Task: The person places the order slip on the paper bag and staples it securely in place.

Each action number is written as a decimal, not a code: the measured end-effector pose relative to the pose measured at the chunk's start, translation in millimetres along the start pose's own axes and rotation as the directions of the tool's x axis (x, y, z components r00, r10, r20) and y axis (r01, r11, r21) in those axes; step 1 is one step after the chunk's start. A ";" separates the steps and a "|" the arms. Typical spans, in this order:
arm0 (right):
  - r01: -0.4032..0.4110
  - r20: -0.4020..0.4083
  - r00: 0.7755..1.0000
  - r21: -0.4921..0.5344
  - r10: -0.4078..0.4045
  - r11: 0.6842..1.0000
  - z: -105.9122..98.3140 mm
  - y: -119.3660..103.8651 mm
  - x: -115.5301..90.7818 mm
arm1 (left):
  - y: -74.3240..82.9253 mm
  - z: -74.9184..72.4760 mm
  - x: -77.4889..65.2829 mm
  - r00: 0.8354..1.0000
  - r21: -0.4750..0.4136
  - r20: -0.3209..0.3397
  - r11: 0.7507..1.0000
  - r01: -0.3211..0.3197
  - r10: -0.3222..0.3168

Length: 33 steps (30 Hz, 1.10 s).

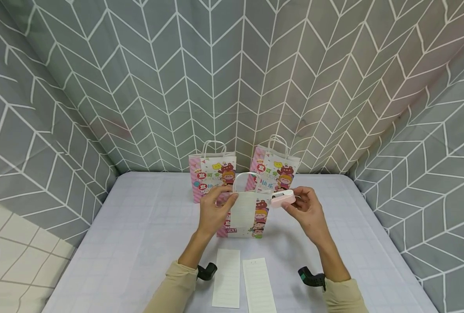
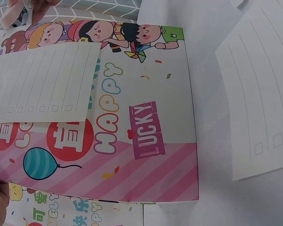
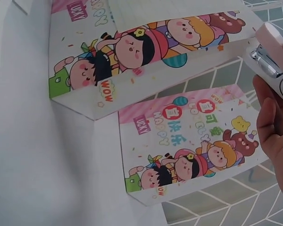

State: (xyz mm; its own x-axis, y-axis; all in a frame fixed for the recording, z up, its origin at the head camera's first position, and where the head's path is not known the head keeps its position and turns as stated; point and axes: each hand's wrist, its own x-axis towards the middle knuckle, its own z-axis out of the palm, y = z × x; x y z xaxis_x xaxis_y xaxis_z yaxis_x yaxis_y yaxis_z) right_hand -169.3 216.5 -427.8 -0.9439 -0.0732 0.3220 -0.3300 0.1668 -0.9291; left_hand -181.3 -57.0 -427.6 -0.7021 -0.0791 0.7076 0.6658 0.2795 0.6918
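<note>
A small paper gift bag point(image 1: 261, 224) with cartoon figures stands upright in the middle of the table. Against its front lies a lined paper strip with checkboxes point(image 2: 47, 87), near the bag's top. My left hand point(image 1: 212, 211) pinches the strip and the bag's top edge at the left, thumb in front. In my right hand point(image 1: 309, 215) is a pale pink stapler point(image 1: 282, 198), held between thumb and fingers. Its nose points left, right at the bag's upper right edge. The right wrist view shows the stapler point(image 3: 269, 61) beside the bag's top, with its silver metal part visible.
Behind stand two matching gift bags, one at left point(image 1: 212, 167) and a tilted one at right point(image 1: 272, 161). Two more lined strips, left point(image 1: 226, 278) and right point(image 1: 259, 284), lie on the table point(image 1: 138, 234) in front. A patterned grey curtain point(image 1: 232, 87) encloses the back and sides.
</note>
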 end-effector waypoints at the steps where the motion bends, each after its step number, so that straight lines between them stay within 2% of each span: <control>1: 0.005 -0.010 1.000 0.002 -0.005 1.000 0.2 -0.8 1.0 | -0.1 0.2 -0.1 1.000 -0.001 -0.003 1.000 -0.003 0.003; 12: 0.124 -0.070 0.991 0.114 -0.116 0.986 6.1 -17.4 18.6 | -1.0 1.2 -0.4 1.000 -0.006 -0.010 1.000 -0.016 0.016; 19: 0.161 -0.054 0.986 0.079 -0.157 0.984 15.6 -20.6 34.9 | -1.7 1.1 -0.6 1.000 -0.006 -0.012 1.000 -0.014 0.014; 25: 0.165 0.015 0.986 -0.018 -0.165 0.986 32.8 -31.3 48.4 | -1.0 0.2 -0.6 0.999 -0.002 -0.021 1.000 -0.025 0.025; 31: 0.221 0.118 0.970 -0.074 -0.211 0.973 48.0 -62.3 49.7 | 1.7 0.0 -0.2 0.999 0.006 -0.036 0.999 -0.039 0.039; 33: 0.225 0.152 0.965 -0.079 -0.212 0.971 50.7 -65.1 50.6 | 2.8 0.1 0.0 0.998 0.011 -0.038 0.999 -0.039 0.040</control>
State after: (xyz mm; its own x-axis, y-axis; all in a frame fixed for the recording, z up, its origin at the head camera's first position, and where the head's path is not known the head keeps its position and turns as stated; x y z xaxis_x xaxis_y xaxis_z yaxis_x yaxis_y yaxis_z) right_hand -194.8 152.1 -360.2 -0.8392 -0.2553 0.4801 -0.5343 0.2228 -0.8154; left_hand -179.5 -56.1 -425.6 -0.6651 -0.1040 0.7395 0.6899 0.2933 0.6618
